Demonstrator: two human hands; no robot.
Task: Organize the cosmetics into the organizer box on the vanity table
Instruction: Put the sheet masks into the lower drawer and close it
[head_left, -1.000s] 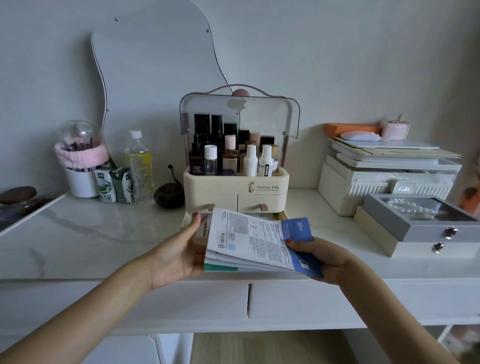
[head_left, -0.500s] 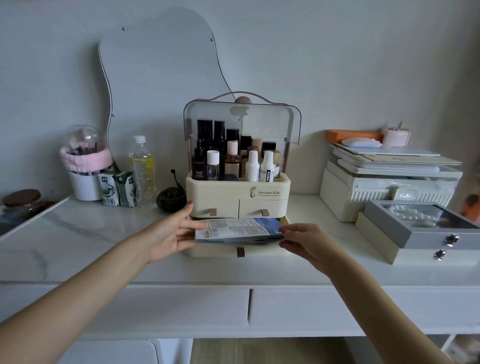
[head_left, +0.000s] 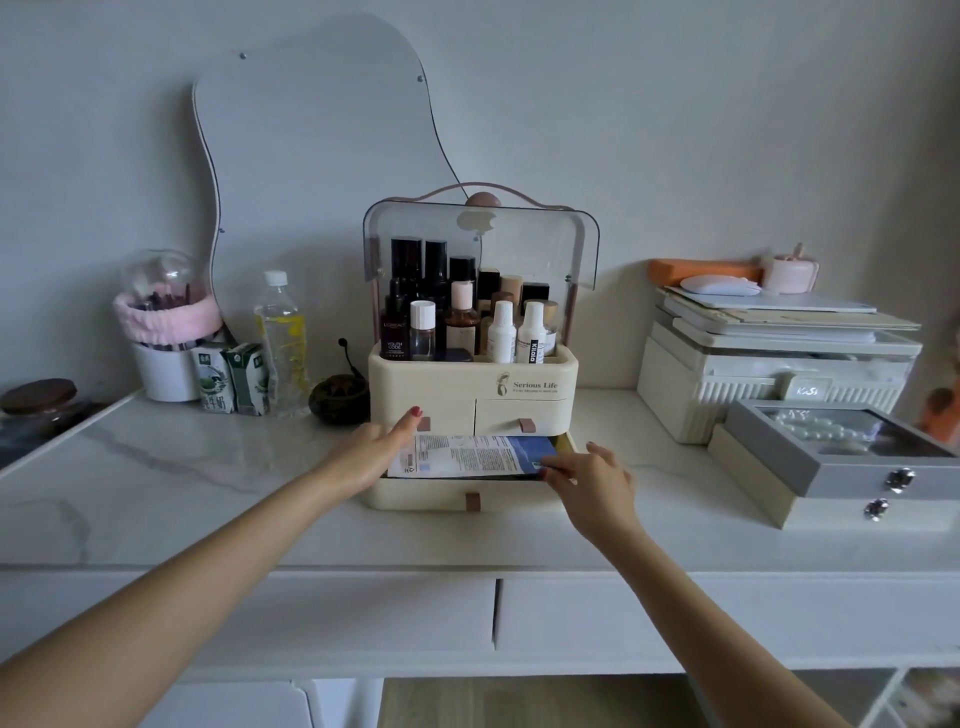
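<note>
A cream organizer box (head_left: 530, 385) with a clear raised lid stands at the middle of the white vanity table (head_left: 208, 493). Several bottles (head_left: 462, 322) fill its top tray. Its wide bottom drawer (head_left: 467, 500) is pulled out. A stack of flat white and blue sachets (head_left: 467, 456) lies in that drawer. My left hand (head_left: 371, 451) rests flat against the stack's left edge, thumb up by the small upper drawer. My right hand (head_left: 592, 480) touches the stack's right front corner with its fingertips.
Left of the box are a dark round holder (head_left: 338, 400), a water bottle (head_left: 281, 343), two milk cartons (head_left: 231, 378) and a brush cup (head_left: 163, 338). A wavy mirror (head_left: 311, 171) hangs behind. On the right sit white storage cases (head_left: 769, 374) and a grey jewellery box (head_left: 841, 457).
Both hands carried the sachet stack from the table's front edge forward and lowered it into the open bottom drawer. The fingers have since loosened around the stack.
</note>
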